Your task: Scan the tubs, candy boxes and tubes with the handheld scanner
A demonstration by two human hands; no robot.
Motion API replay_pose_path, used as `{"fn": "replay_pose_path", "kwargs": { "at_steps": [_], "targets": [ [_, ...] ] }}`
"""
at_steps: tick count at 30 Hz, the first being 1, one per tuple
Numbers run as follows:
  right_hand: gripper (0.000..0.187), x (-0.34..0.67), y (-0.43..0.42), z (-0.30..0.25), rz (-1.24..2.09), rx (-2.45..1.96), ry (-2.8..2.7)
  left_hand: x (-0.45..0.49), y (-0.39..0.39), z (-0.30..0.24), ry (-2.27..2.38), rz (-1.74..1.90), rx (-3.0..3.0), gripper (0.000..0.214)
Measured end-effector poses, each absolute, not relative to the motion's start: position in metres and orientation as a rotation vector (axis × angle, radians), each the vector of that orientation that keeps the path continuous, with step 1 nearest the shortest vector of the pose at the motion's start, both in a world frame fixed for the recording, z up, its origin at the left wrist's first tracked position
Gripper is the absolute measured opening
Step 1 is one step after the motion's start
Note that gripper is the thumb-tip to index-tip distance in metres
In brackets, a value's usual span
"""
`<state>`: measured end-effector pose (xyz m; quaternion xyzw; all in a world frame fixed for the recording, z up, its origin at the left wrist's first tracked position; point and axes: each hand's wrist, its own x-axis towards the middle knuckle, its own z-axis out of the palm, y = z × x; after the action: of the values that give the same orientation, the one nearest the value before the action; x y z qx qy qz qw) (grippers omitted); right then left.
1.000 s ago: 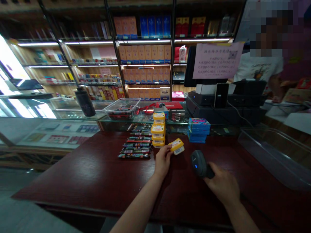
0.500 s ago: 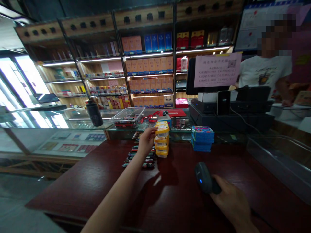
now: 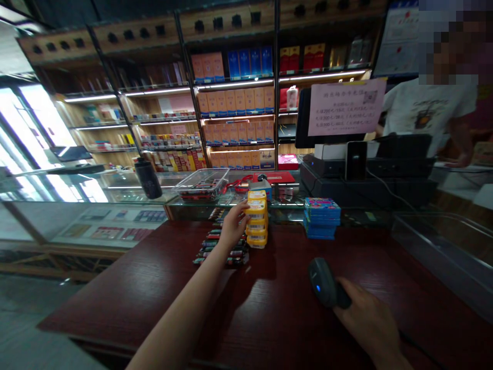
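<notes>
My left hand (image 3: 232,226) reaches forward to a stack of small yellow boxes (image 3: 257,220) at the far edge of the dark red wooden counter (image 3: 154,288). Its fingers pinch the left side of a yellow box near the top of the stack. My right hand (image 3: 370,325) rests low on the counter at the right, wrapped round the handle of a black barcode scanner (image 3: 322,281) with a blue light showing on its head. The scanner points toward the stack, with a gap of bare counter between them.
Left of the stack lie rows of colourful sticks (image 3: 220,247); right of it stands a pile of blue packs (image 3: 322,218). A clear bin (image 3: 442,252) fills the right side. Behind are a glass case with a clear tray (image 3: 202,184), a black cup (image 3: 148,179), a till (image 3: 365,172) and another person (image 3: 427,108).
My left hand carried a yellow box from in front of the scanner up to the stack and set it on top. The right hand with the scanner barely moved.
</notes>
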<state>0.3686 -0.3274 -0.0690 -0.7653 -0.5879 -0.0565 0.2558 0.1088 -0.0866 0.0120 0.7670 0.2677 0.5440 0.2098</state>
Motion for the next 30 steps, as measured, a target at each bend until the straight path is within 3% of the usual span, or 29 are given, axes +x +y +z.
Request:
{"fn": "replay_pose_path", "kwargs": {
  "at_steps": [8,16,25,30],
  "targets": [
    [0.025,0.368,-0.328,-0.064,-0.066,-2.115,-1.578,0.11,-0.101,0.006,0.908,1.638,2.275,0.039],
    [0.025,0.369,-0.329,-0.063,-0.062,-2.125,-1.576,0.119,-0.149,0.001,1.251,1.92,2.449,0.026],
    [0.02,0.367,-0.328,-0.053,-0.047,-2.255,-1.491,0.182,-0.163,-0.015,0.884,1.2,2.715,0.028],
    [0.018,0.368,-0.326,-0.054,-0.049,-2.288,-1.476,0.239,-0.135,-0.005,0.833,1.009,2.773,0.036]
  ]
}}
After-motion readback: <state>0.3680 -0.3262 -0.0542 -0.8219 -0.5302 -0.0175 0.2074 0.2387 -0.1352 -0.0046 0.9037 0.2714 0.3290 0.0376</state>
